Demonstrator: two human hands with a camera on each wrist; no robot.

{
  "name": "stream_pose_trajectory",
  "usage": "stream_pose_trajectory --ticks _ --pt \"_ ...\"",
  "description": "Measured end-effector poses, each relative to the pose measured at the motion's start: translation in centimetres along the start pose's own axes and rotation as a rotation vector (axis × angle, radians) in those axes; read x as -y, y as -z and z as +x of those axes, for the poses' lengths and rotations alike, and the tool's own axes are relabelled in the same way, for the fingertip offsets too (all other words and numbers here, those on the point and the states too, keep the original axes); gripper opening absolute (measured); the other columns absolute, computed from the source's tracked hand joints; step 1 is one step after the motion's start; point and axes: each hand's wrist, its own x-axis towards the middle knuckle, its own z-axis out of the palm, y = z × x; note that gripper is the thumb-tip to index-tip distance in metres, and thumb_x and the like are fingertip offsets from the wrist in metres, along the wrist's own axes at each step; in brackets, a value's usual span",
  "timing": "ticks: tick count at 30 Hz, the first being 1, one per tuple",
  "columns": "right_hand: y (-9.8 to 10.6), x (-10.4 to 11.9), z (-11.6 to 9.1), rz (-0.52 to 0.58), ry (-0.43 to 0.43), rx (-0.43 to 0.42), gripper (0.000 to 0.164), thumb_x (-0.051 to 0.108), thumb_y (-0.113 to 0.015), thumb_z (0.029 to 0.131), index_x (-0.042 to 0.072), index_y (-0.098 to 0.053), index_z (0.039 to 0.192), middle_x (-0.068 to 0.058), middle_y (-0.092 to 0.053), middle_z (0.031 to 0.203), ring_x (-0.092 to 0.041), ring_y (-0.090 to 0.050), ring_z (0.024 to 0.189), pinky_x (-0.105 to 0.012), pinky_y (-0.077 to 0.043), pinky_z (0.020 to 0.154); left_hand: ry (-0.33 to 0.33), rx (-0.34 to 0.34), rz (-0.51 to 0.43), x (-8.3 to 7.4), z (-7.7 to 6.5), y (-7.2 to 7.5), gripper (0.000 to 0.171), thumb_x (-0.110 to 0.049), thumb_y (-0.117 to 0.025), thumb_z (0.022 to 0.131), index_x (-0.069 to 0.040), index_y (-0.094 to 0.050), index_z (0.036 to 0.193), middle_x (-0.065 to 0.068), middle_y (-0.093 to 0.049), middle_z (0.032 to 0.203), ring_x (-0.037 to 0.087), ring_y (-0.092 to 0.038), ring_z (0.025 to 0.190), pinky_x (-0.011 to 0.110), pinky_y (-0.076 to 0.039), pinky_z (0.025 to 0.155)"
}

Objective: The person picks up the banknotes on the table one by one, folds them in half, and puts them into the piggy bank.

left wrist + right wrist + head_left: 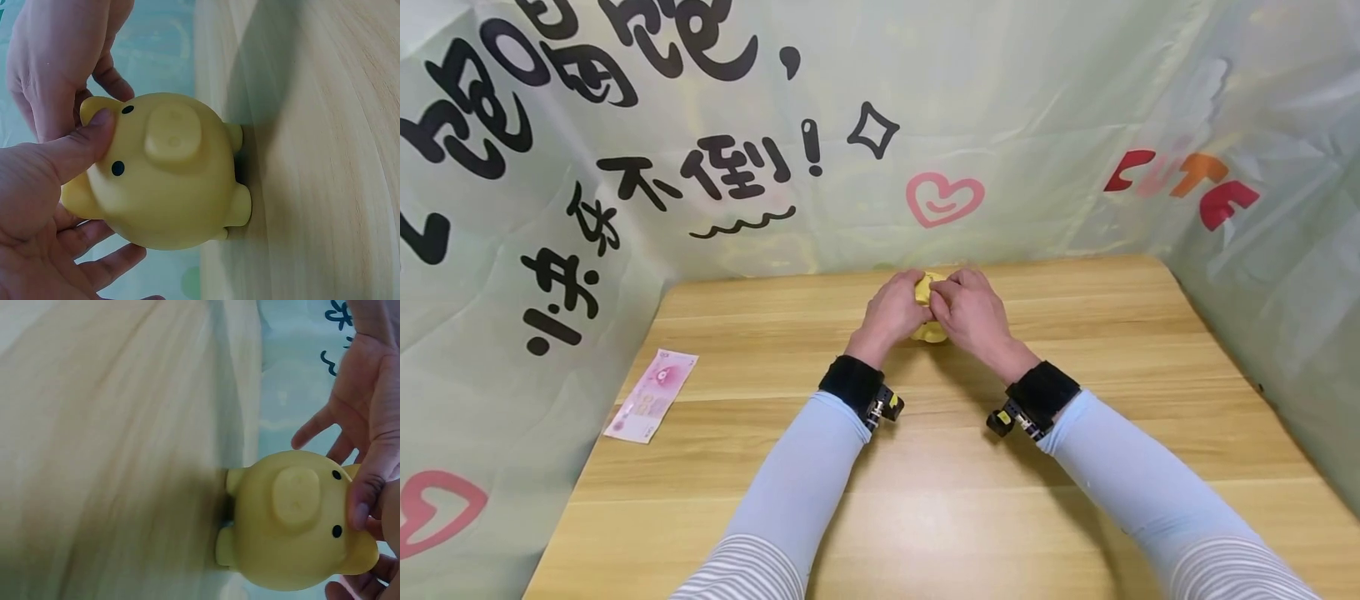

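Note:
A yellow piggy bank (931, 333) stands on its feet near the table's back edge, snout facing me. My left hand (892, 310) grips it from the left, the thumb (97, 128) lying across the forehead above the eyes and the other fingers spread along its side and back. From the right, my right hand (976, 315) holds the top of the piggy bank by an ear (361, 556), with fingers curled behind it. Both wrist views show the snout (174, 132) and dark eyes uncovered. The top between the ears is largely hidden by the hands.
A pink banknote (652, 396) lies flat near the left edge of the wooden table (917, 508). Printed pale green cloth (1037, 200) hangs behind the table and along both sides, right behind the piggy bank. Each wrist wears a black strap with a small camera.

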Motion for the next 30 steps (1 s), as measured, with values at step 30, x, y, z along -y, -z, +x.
stream_pose_trajectory --ticks 30 --pt "2.3 -1.2 -2.1 0.228 -0.267 0.018 0.041 0.024 -0.064 0.104 -0.001 -0.065 0.137 -0.023 -0.064 0.121 -0.038 -0.058 0.113 -0.054 -0.053 0.093 0.0 0.018 -0.123 2.7 -3.7 2.0 0.092 -0.043 -0.079 0.095 -0.01 -0.03 0.166 0.014 -0.038 0.168 0.032 -0.04 0.153 0.048 -0.034 0.127"
